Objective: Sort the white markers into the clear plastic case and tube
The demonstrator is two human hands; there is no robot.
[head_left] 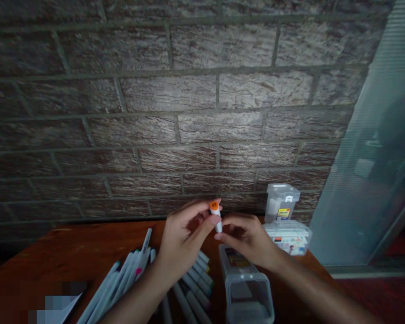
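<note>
Both my hands meet over the far part of a reddish-brown wooden table (70, 252). My left hand (182, 238) pinches the top of a white marker with an orange cap (216, 215), held upright. My right hand (246, 240) has its fingertips closed on the marker's lower end. Several white markers (128, 274) lie loose on the table below my left forearm. A clear plastic marker box (246, 288) lies on its side, open end towards me, under my right wrist.
A dark brick wall (189, 112) rises right behind the table. At the back right stand a clear lidded box (281, 202) and a flat clear box of markers (288, 236). A frosted glass panel (374, 171) closes off the right side.
</note>
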